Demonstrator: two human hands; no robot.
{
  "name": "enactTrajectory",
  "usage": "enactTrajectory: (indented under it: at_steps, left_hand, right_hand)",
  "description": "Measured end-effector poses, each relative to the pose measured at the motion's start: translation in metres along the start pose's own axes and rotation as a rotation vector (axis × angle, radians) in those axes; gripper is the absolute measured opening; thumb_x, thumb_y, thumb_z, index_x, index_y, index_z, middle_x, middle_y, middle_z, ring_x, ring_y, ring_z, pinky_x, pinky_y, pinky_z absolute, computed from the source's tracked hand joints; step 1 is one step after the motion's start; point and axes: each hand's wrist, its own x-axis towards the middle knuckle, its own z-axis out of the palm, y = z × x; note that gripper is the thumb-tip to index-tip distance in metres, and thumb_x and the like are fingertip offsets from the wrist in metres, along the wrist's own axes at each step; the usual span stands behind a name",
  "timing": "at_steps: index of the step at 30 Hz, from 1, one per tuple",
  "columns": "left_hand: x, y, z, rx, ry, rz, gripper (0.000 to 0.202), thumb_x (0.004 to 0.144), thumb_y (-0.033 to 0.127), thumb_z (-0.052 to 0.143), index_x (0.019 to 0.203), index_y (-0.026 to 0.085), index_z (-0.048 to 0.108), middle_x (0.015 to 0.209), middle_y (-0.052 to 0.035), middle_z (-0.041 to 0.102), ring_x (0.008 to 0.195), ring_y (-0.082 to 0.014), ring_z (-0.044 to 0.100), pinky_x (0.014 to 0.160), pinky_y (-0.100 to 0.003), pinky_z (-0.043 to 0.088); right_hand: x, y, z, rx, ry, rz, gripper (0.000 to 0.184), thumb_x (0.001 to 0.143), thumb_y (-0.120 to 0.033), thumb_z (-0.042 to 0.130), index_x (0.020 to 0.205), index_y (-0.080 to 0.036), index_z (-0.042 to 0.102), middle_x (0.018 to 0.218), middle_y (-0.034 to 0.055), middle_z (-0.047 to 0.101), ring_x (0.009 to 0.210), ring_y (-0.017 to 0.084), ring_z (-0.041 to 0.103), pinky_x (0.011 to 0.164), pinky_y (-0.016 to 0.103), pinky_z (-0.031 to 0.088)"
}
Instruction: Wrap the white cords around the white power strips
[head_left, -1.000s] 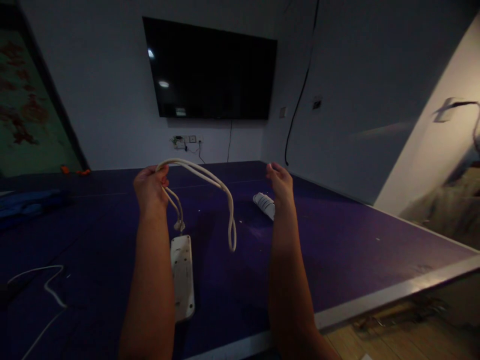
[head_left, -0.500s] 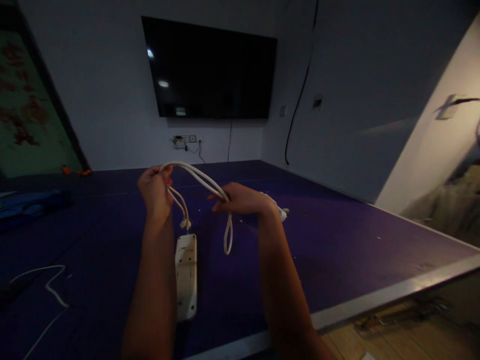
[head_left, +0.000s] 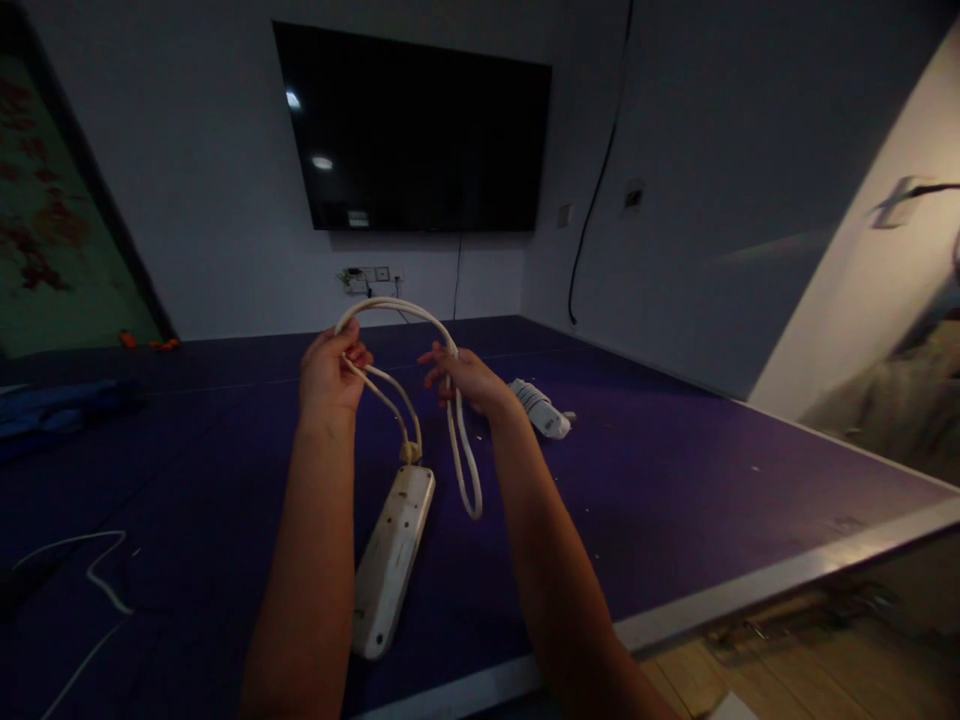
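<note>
My left hand (head_left: 328,372) is closed around a doubled white power cord (head_left: 409,308). Between the hands the cord arches upward, and from my left hand two strands drop to a knotted bundle at the end of a white power strip (head_left: 396,555). That strip hangs or rests tilted below, between my forearms; whether it touches the purple surface I cannot tell. My right hand (head_left: 474,380) grips the cord loosely, some fingers spread, and a loop dangles beneath it. Just beyond my right wrist lies another white power strip (head_left: 551,418) with its cord wound around it.
The purple platform (head_left: 675,480) has a pale front edge. A thin white cable (head_left: 101,575) lies at left, with blue cloth (head_left: 67,405) behind it. A television (head_left: 420,130) hangs above wall sockets (head_left: 375,275), and a black cable (head_left: 596,195) runs down the right wall.
My left hand has moved right and the right hand slightly up, with the cord arching higher between them. The power strip has tilted, its top swinging right. The second strip shows more fully.
</note>
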Motion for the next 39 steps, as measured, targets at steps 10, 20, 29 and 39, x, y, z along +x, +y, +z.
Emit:
enactTrajectory:
  at_steps: [10,20,29,39]
  left_hand:
    - [-0.001,-0.015,0.004,-0.139,-0.046,0.072,0.023,0.071,0.006,0.063,0.057,0.016,0.047,0.05,0.0068,0.035,0.039,-0.0018,0.032,0.038,-0.015,0.028]
    - [0.007,0.0,-0.009,-0.212,0.026,0.117,0.028,0.077,0.011,0.062,0.055,0.016,0.045,0.048,0.0075,0.031,0.037,-0.0013,0.028,0.037,-0.015,0.027]
    - [0.01,-0.014,-0.002,-0.108,-0.027,0.029,0.018,0.069,0.011,0.07,0.063,0.015,0.054,0.056,0.0043,0.05,0.05,-0.0035,0.048,0.05,-0.015,0.04]
    - [-0.005,-0.03,-0.004,0.485,-0.297,-0.124,0.022,0.063,0.025,0.075,0.073,0.012,0.062,0.06,0.0006,0.061,0.045,-0.0056,0.05,0.041,-0.016,0.033]
  right_hand:
    - [0.009,0.006,0.021,0.2,-0.068,0.217,0.041,0.094,-0.049,0.032,0.115,-0.019,0.05,0.065,-0.0005,0.056,0.037,0.009,0.049,0.039,0.024,0.048]
    - [0.011,0.011,0.036,0.119,-0.244,0.329,0.053,0.093,-0.055,0.028,0.073,-0.014,0.055,0.044,-0.0012,0.05,0.032,0.007,0.04,0.032,0.019,0.041]
    - [0.017,0.018,0.037,0.186,0.006,0.256,0.055,0.09,-0.061,0.032,0.059,-0.017,0.043,0.037,-0.0078,0.034,0.027,0.004,0.027,0.028,0.017,0.027]
    - [0.015,0.011,0.026,0.222,0.194,0.265,0.052,0.093,-0.054,0.031,0.06,-0.017,0.045,0.037,-0.0059,0.038,0.027,0.006,0.031,0.032,0.02,0.028]
